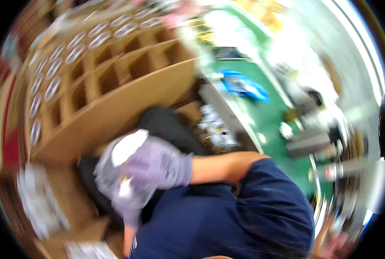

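Note:
Both my hands wear pale purple-grey gloves and come together over my lap, smeared by motion. My right hand [160, 163] reaches across from the right, its fingers curled against a white, smooth-looking object [130, 147]. Below it, my left hand [131, 206] comes up from the lower edge and closes on the same bundle from underneath. A greyish, see-through part [104, 170] bulges on the left side of the bundle. A small shiny spot shows between the gloves. The blur hides what kind of thing this is.
Ahead on the left stands a large divided cardboard box [119, 114]; round clear-rimmed items [75, 54] fill its far and left compartments. To the right runs a green worktable [261, 116] with a blue plastic packet [244, 85] and a grey device [309, 143]. White packets [39, 203] lie at lower left.

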A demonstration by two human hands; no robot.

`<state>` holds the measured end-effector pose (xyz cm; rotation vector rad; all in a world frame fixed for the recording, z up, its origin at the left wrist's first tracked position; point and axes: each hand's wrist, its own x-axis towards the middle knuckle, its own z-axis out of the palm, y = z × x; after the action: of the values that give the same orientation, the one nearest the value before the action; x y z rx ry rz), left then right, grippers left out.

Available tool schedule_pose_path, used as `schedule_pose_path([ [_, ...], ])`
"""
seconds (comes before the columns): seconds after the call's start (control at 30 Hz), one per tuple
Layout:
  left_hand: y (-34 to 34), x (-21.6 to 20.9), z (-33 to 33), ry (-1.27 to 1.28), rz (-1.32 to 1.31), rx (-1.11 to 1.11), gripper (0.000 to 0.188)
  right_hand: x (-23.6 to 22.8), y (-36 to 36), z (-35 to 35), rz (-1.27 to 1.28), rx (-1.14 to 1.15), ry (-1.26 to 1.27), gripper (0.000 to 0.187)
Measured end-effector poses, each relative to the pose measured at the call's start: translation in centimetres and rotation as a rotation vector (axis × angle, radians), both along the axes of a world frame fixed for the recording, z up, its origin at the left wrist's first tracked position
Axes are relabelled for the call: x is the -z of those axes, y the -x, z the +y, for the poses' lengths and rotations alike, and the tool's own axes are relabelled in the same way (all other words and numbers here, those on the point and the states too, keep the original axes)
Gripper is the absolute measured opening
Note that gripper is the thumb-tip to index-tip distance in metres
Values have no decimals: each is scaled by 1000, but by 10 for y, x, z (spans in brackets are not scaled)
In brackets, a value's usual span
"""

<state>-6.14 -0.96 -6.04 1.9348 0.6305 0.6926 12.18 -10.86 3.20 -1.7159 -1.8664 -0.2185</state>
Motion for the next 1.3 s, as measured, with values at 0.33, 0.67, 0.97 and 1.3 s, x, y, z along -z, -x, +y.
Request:
schedule_pose_path([
  [0.33, -58, -171, -18, -113, -165, 615, 101, -54, -40, -94, 748, 323, -289, 70],
  [0.67, -88, -134, 134, -455, -4, 277, 36, -163, -389, -237, 480, 762, -1405, 66],
  [0.97, 122, -86, 247, -301, 429, -425, 40, -50, -583, -259, 191, 1649, -1051, 69],
  [1.3, 14, -94, 233, -385, 350, -292, 35, -22, -461, -256, 50, 1302, -438, 87],
])
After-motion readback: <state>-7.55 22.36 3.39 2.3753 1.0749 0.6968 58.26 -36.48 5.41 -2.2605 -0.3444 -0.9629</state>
